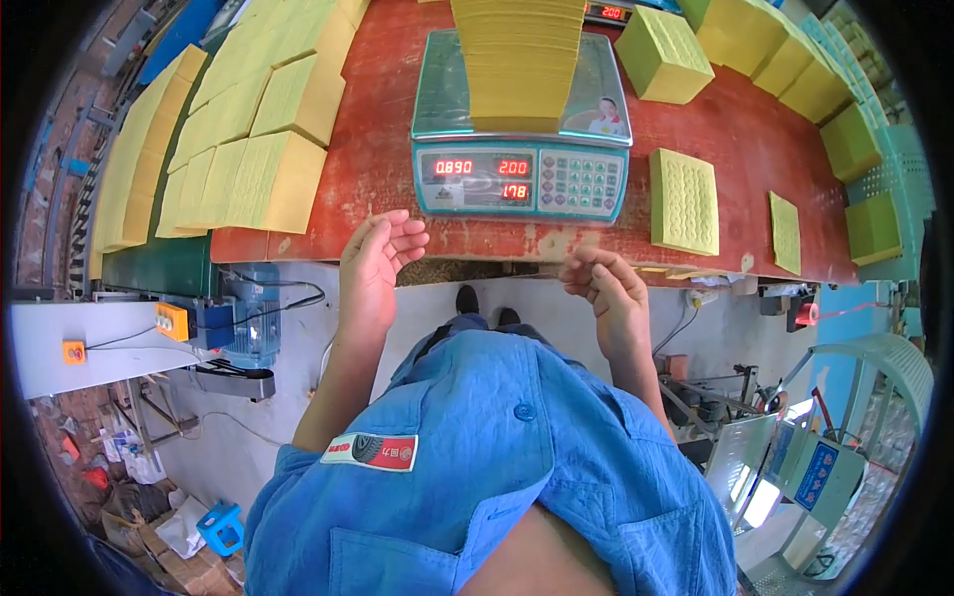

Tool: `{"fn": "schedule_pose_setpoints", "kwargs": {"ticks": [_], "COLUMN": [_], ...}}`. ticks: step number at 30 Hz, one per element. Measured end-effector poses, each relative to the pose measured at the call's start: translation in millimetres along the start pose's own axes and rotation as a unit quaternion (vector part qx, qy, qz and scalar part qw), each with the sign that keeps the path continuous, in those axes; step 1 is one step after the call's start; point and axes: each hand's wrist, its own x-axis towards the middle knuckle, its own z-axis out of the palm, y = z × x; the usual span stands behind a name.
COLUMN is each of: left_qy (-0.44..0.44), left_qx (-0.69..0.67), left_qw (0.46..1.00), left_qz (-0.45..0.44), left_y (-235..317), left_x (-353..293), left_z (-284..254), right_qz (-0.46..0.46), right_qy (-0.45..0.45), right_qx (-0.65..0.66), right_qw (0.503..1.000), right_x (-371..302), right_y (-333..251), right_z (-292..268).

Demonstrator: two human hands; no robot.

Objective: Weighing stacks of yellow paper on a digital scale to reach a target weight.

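Both hands hover in the air just short of the table's front edge, holding nothing. My left hand (379,260) is open, its palm turned inward and its fingers loosely bent. My right hand (614,295) is also open, with fingers more curled but still apart. Between and beyond them stands a teal digital scale (477,207) with lit red digits and a keypad. A tall stack of yellow paper (520,65) rests on its pan. To the scale's right, a smaller yellow paper block (685,202) with wavy perforated rows lies near my right hand.
Rows of yellow paper stacks (294,94) fill the left of the red table (373,129). Another block (664,55) and a thin pad (784,232) lie at right, with more stacks (852,139) along a teal rack. A blue motor (253,323) sits below at left.
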Motion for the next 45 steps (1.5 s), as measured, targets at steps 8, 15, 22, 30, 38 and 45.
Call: {"fn": "schedule_pose_setpoints", "kwargs": {"ticks": [8,15,22,30,38,45], "left_qy": [-0.024,-0.151,-0.371,-0.439,-0.381,-0.329], "left_qx": [0.021,0.077,0.201,0.381,0.517,0.482], "left_qw": [0.999,0.984,0.903,0.709,0.645,0.665], "left_qz": [0.008,0.045,0.082,0.399,0.414,0.465], "left_y": [19.6,26.3,-24.2,-128.2,-137.4,-129.4], "left_x": [32.2,63.1,60.7,64.8,52.5,41.3], "left_z": [12.6,48.0,158.0,292.7,316.5,326.8], "right_qz": [0.002,0.005,-0.006,-0.04,-0.042,-0.016], "right_qy": [0.012,0.034,0.12,0.21,0.199,0.151], "right_qx": [-0.001,-0.01,0.019,0.064,0.002,-0.011], "right_qw": [1.0,0.999,0.993,0.975,0.979,0.988], "right_x": [12.7,23.1,-6.1,-48.0,-62.0,-45.3], "right_y": [-0.6,9.3,12.1,-7.7,-55.3,-73.0], "right_z": [5.0,16.6,7.0,-68.3,-171.9,-201.4]}}
